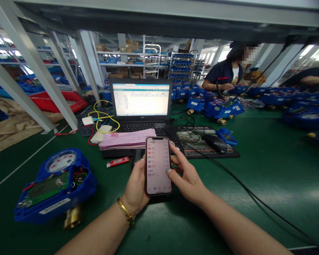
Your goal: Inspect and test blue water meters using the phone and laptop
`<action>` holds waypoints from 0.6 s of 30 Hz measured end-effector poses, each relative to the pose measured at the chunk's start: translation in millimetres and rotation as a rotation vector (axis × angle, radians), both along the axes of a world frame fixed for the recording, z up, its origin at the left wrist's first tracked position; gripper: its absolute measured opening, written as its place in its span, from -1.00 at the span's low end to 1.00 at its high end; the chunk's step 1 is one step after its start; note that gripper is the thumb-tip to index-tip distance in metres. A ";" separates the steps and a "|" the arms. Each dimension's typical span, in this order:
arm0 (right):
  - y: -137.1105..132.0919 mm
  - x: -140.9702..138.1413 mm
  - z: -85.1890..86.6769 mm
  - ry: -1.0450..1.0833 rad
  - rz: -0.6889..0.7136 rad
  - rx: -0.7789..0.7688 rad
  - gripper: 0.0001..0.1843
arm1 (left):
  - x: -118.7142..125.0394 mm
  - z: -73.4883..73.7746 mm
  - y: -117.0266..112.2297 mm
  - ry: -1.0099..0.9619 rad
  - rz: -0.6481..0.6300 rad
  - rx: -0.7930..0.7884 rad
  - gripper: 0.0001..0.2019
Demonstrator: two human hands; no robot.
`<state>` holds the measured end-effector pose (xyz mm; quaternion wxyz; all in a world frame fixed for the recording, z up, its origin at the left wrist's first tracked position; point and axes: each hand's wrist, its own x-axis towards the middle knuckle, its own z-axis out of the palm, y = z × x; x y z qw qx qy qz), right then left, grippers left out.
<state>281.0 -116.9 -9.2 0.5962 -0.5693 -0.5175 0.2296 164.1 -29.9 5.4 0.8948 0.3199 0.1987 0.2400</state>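
Note:
A smartphone (158, 166) with a lit list on its screen is held upright above the green bench. My left hand (136, 186) wraps around its left side and back, a gold bracelet on the wrist. On the other side, my right hand (186, 175) grips the phone's right edge, its thumb lying over the screen. Behind the phone are pink paper sheets (127, 139) and an open laptop (141, 101) with a bright screen. A red lighter (117, 162) lies left of my left hand. A dark object behind that hand is mostly hidden.
A blue water meter (55, 184) with a brass fitting stands open at the left. A black mouse (214, 142) rests on a mouse pad at right, with a cable (244, 189) crossing the bench. Several blue meters (220, 108) and a co-worker (225, 72) are farther back.

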 end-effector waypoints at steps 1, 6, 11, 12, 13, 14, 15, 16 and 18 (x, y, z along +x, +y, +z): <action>-0.4 0.6 -0.4 0.009 0.014 0.009 -0.24 | -0.2 0.6 0.0 -0.002 0.010 0.001 -0.60; -0.8 2.6 -4.2 0.003 0.014 0.007 -0.25 | -0.7 2.3 0.0 -0.030 0.040 0.003 -0.62; -1.1 3.2 -4.1 0.024 0.014 -0.012 -0.22 | -0.2 4.4 -1.3 -0.052 0.055 0.014 -0.63; -1.1 3.3 -3.9 0.028 0.015 -0.011 -0.21 | -0.2 4.7 -1.5 -0.056 0.051 0.018 -0.63; -1.2 3.3 -3.7 0.028 0.015 -0.009 -0.21 | -0.2 4.8 -1.5 -0.065 0.045 0.022 -0.64; -1.2 3.3 -3.6 0.026 0.015 -0.006 -0.21 | -0.2 4.9 -1.3 -0.078 0.036 0.025 -0.65; -1.3 3.3 -3.5 0.024 0.015 -0.005 -0.21 | -0.4 4.7 -1.0 -0.087 0.023 0.024 -0.65; -1.4 3.4 -3.5 0.023 0.015 -0.004 -0.22 | -0.5 4.4 -0.7 -0.096 0.010 0.022 -0.65; -1.5 3.4 -3.4 0.025 0.012 -0.009 -0.22 | -1.0 3.6 -0.2 -0.109 -0.011 0.017 -0.65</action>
